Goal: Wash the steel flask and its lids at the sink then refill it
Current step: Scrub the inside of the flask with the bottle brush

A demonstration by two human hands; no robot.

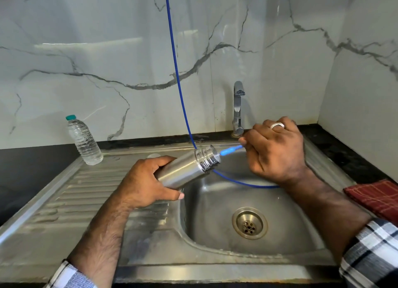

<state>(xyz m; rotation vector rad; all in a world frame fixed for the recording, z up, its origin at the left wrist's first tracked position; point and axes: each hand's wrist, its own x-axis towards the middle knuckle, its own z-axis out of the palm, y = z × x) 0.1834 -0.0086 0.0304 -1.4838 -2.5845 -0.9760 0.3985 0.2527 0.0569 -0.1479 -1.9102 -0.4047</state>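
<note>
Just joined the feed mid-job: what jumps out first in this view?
The open steel flask, held tilted over the sink basin by the left hand, with no lid on its threaded mouth. The right hand pinches the end of a thin blue hose that hangs from above and points it at the flask's mouth. A capped plastic water bottle stands at the back left, by the drainboard.

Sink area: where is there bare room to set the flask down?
The ribbed steel drainboard is bare between the clear plastic water bottle and the near rim. The basin floor around the round drain is free. It is crowded above the basin's far side: both hands, the steel flask and the thin blue hose.
</note>
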